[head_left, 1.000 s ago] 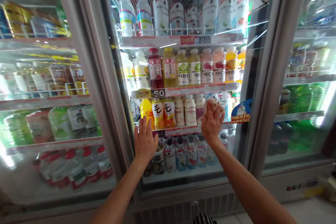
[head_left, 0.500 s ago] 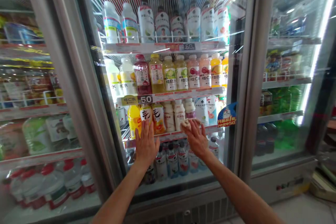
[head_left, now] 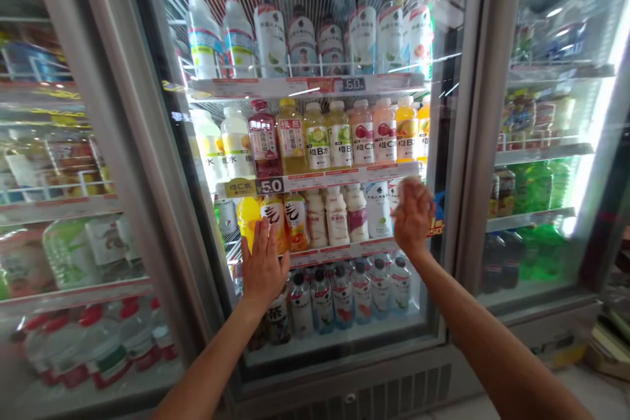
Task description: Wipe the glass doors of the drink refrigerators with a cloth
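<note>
Flat against the glass door (head_left: 339, 357) of a drinks fridge rests my left hand (head_left: 266, 269), its fingers stretched out. Behind its fingertips stand yellow and orange drink bottles. My right hand (head_left: 414, 226) is at the right side of the same pane, closed on a pale crumpled cloth (head_left: 408, 189) pressed to the glass. Hand and cloth are blurred by motion and cover part of a blue and red sticker (head_left: 437, 213) near the door frame.
Through the pane, shelves hold rows of bottles, with a price strip (head_left: 319, 180) along one shelf edge. Metal door frames (head_left: 475, 144) stand either side. Neighbouring fridges hold green bottles (head_left: 534, 190) at right and red-capped bottles (head_left: 96, 344) at left.
My right hand has swept the cloth to the right and upward across the glass, from in front of the milk-coloured bottles to the sticker. My left hand stays nearly in place.
</note>
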